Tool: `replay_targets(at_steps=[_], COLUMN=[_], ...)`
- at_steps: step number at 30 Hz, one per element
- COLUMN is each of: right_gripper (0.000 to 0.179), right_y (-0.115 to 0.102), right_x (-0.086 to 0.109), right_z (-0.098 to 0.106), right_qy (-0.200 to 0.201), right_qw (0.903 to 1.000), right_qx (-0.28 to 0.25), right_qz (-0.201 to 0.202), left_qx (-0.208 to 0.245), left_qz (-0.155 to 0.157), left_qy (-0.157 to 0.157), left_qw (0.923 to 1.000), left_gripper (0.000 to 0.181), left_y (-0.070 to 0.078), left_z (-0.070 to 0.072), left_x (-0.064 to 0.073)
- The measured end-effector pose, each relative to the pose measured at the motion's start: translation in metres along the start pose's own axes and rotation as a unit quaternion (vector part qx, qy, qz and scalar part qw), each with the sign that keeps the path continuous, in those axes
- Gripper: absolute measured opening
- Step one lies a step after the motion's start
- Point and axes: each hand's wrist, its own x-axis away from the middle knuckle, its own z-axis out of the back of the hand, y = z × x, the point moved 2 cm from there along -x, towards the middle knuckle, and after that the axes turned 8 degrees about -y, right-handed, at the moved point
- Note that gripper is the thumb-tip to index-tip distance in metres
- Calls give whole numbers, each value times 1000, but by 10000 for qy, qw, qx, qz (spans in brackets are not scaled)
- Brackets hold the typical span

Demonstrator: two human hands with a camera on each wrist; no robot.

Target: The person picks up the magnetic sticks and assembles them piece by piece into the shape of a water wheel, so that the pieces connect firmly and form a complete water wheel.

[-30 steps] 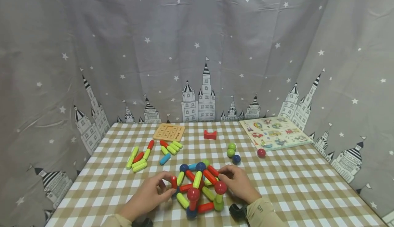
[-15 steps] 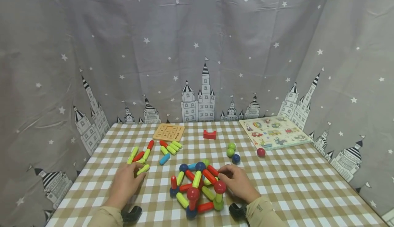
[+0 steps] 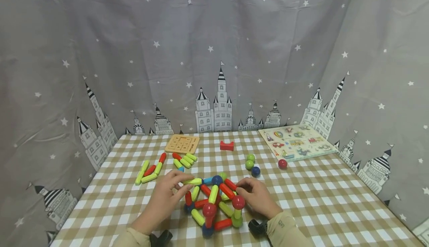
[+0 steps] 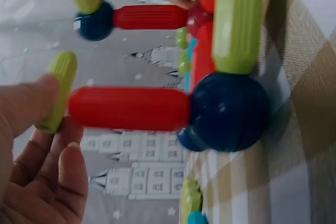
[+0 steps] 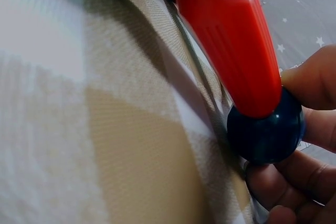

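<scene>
My left hand [image 3: 163, 196] pinches a yellow-green rod [image 4: 63, 80] between thumb and fingers. In the head view that rod lies level at the left of the built frame of rods and balls, its right end near a blue ball; whether they touch I cannot tell. Below it, an upright red rod [image 4: 128, 108] stands on a dark blue ball [image 4: 231, 113]. At the frame's right side my right hand [image 3: 259, 198] grips another dark blue ball [image 5: 265, 129], with a red rod [image 5: 233, 45] joined to it. Red balls [image 3: 209, 209] top the near uprights.
Several loose rods [image 3: 149, 178] lie at left, more before a wooden number puzzle [image 3: 182, 144]. Green balls [image 3: 249, 164], a blue ball [image 3: 256, 171] and a red ball [image 3: 282, 164] lie right of centre. Behind are a red block [image 3: 226, 145] and a picture board [image 3: 296, 141].
My left hand left the upright red rod, reached to the loose rods at left, and came back to the frame with a yellow-green rod. My right hand has stayed at the frame.
</scene>
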Motion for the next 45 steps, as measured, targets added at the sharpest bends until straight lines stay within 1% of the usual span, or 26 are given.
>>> replay_targets(at_steps=[1,3,6,10,13,14,16,19,20,21,22,23,24,25,26,27,28,30,31,32,34,36,39,41,42,45], right_gripper=[14,14,14,14,15,15,16,16,15,14,12,10,9,11,11,12,15,21,23,26,36,44,47,49,50,42], right_y=[-1,-2,-3,-1,2,2,2,-2,-4,-7,-9,-12,-15,-18,-20,-22,-23,-25,-25,-25,-25,-25,-23,-19,-16,-4], right_x=[0,-1,-1,-1,-2,-2,-2,-1,0,1,3,6,9,12,15,17,20,25,26,28,28,28,24,21,19,11], right_z=[0,1,0,1,1,1,1,4,5,7,9,12,14,16,17,17,17,15,14,13,12,11,11,15,17,23], right_qy=[-9,-42,-92,-52,-65,-71,-55,23,52,71,56,-41,-260,-596,-1011,-1447,-1881,-2597,-2791,-2858,-2773,-2651,-2503,-2349,-2211,-1603], right_qw=[10000,10000,9999,10000,10000,9999,9999,9997,9995,9994,9992,9992,9990,9975,9945,9892,9817,9648,9594,9574,9600,9635,9674,9712,9743,9857], right_qx=[14,19,64,83,68,79,103,145,144,111,40,64,83,124,161,219,277,307,292,272,309,355,379,372,384,481], right_qz=[14,29,4,-3,-27,-33,-47,-173,-260,-335,-389,-394,-360,-348,-238,-85,75,277,279,307,226,110,107,146,179,203], left_qx=[43,119,199,291,355,460,752,1242,1353,1388,1405,1374,1300,1232,1139,1083,1025,886,834,776,776,795,809,614,502,-25], left_qz=[-21,-147,-233,-423,-338,-239,110,731,1001,1226,1400,1503,1580,1610,1580,1473,1333,1084,984,907,838,806,845,835,839,758], left_qy=[-113,-238,-244,-188,-256,-259,-221,-226,-308,-458,-695,-980,-1285,-1567,-1825,-2046,-2220,-2398,-2447,-2474,-2461,-2343,-2113,-1976,-1971,-2117], left_qw=[9999,9995,9992,9985,9985,9983,9969,9893,9852,9816,9777,9741,9704,9666,9637,9616,9604,9607,9610,9615,9625,9656,9704,9748,9755,9744], left_gripper=[28,28,27,27,26,24,24,32,34,36,37,38,40,44,48,52,56,63,65,67,69,70,66,58,54,38], left_y=[1,2,4,8,7,5,-3,-23,-31,-39,-46,-52,-57,-60,-63,-64,-65,-65,-65,-65,-65,-64,-63,-62,-61,-57], left_z=[-4,-11,-18,-23,-24,-23,-21,-18,-18,-19,-21,-23,-25,-28,-30,-32,-35,-37,-39,-40,-42,-41,-39,-35,-33,-27], left_x=[-2,-6,-8,-11,-11,-11,-11,-10,-10,-9,-9,-8,-8,-7,-7,-8,-8,-10,-10,-11,-12,-12,-11,-9,-8,-2])
